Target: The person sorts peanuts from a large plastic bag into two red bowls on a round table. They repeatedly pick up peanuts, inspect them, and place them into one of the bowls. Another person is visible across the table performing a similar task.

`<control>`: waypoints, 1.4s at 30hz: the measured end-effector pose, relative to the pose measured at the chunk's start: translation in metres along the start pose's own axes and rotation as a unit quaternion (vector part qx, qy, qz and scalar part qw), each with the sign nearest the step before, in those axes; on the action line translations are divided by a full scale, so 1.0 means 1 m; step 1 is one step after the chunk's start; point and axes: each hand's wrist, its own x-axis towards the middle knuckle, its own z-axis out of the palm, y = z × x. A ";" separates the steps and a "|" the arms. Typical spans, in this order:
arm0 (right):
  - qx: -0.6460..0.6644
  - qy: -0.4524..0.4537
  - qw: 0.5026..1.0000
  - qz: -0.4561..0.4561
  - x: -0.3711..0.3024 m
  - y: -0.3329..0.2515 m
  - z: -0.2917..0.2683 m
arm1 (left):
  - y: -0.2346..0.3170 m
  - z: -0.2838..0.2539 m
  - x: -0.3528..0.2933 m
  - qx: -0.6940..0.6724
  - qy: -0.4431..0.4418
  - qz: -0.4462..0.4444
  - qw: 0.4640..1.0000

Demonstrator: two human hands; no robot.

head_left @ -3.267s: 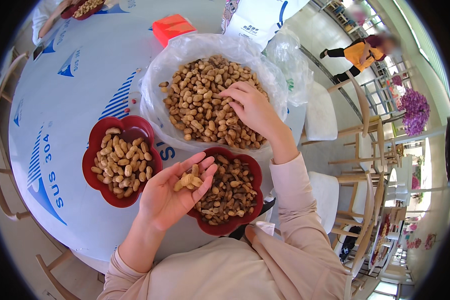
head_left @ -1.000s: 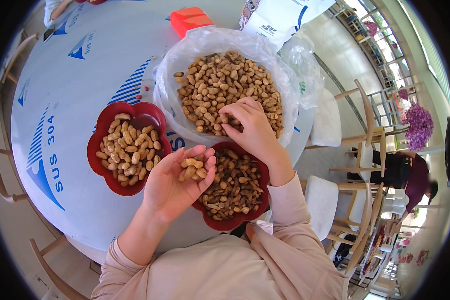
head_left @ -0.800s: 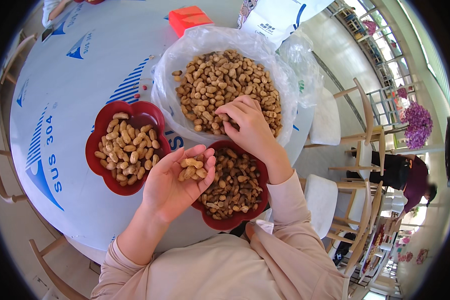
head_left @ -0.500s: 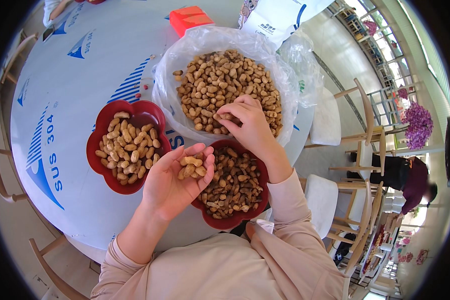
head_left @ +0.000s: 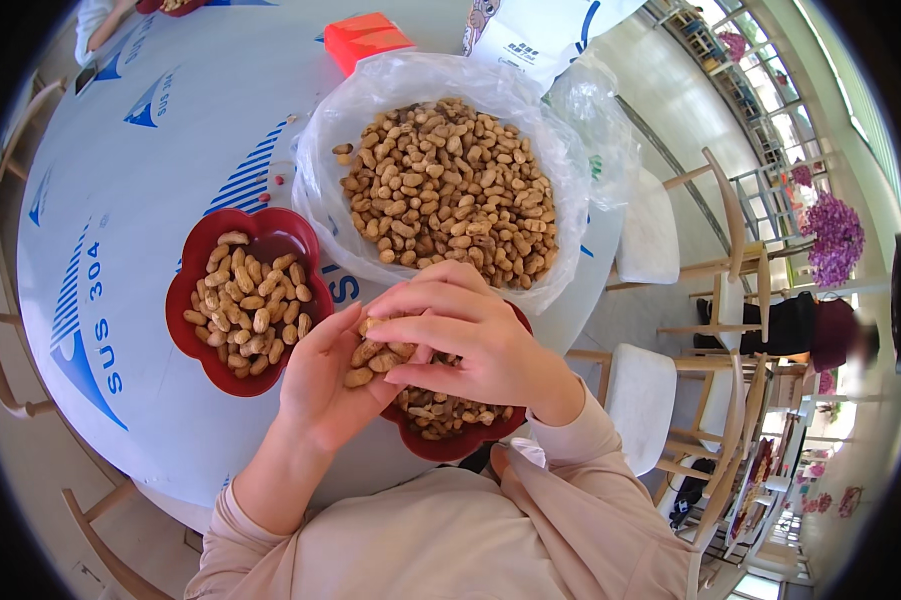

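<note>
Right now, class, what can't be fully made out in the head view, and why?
Head view: peanuts in the left hand, partly covered by the right hand; count unclear.
Head view: red bowl beneath the hands, partly hidden by them.
Head view: far red bowl, cut off by the top edge.

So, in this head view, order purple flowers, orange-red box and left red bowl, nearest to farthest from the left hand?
1. Left red bowl: beside the left hand.
2. Orange-red box: ahead on the table.
3. Purple flowers: far right.
</note>
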 end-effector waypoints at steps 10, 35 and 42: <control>-0.169 0.219 0.905 0.323 -0.052 0.114 -0.057 | -0.005 0.018 0.000 -0.023 0.108 0.037 0.993; -0.090 0.217 0.929 0.286 0.087 0.203 -0.145 | -0.001 0.015 0.000 -0.031 0.093 0.040 0.994; -0.055 0.244 0.914 0.321 0.096 0.210 -0.140 | 0.002 0.018 -0.002 -0.034 0.096 0.055 0.993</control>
